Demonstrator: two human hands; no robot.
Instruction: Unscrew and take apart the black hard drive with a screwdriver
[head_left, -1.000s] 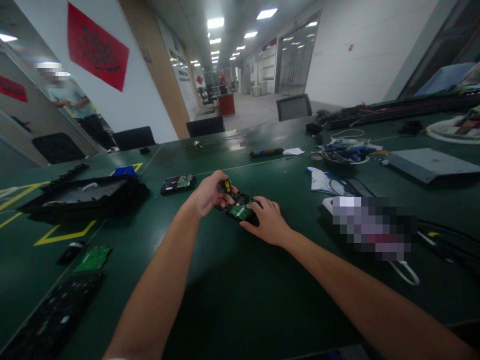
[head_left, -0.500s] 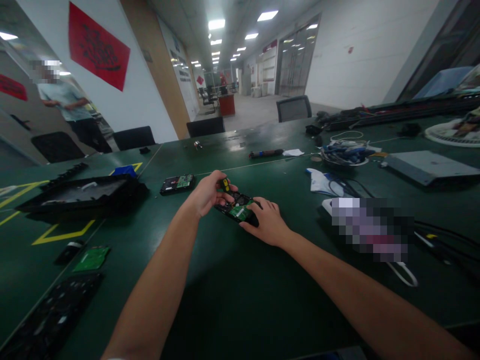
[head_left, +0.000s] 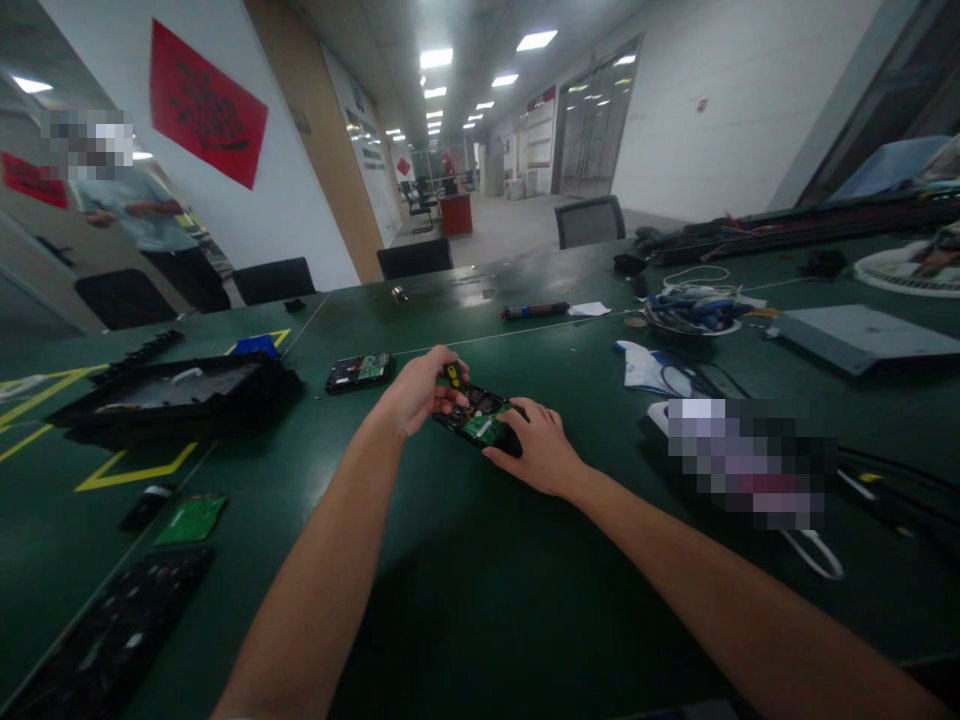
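Observation:
My left hand (head_left: pixel 429 390) is closed around a small black-and-yellow screwdriver (head_left: pixel 453 375), its handle pointing up and its tip hidden behind my fingers. Below it lies an opened black device (head_left: pixel 480 415) with a green circuit board (head_left: pixel 486 430) in its lower right part. The left fingertips are at the device's upper left end. Gripping the device's right end is my right hand (head_left: pixel 544 447), thumb along the near edge and fingers over the far side. A similar black device with a green board (head_left: pixel 360 372) rests on the table to the left.
On the green table (head_left: pixel 480 600), a black tray-like housing (head_left: pixel 172 390), a loose green board (head_left: pixel 191 520) and a black panel (head_left: pixel 112 630) lie left. Right are a bowl of cables (head_left: pixel 694 310), a grey metal box (head_left: pixel 862 337) and a blurred-out item. A person (head_left: pixel 150 220) stands beyond the table.
The whole view has shifted slightly right and down. My hands keep nearly the same hold on the screwdriver and the device.

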